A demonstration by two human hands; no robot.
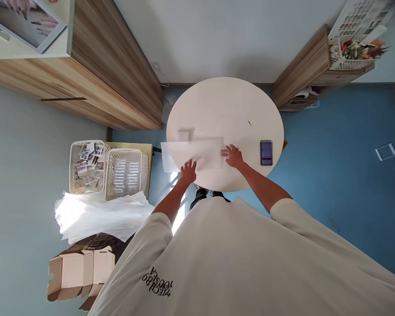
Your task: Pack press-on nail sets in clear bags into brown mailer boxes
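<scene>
So the sheet [206,151] lay on the table [230,105] at the left hand's [188,172] fingertips, with a little card [224,153] by the right hand's [234,157] fingers, the phone [266,152] off to that hand's right, and two baskets [145,173] well left of the left hand.
</scene>
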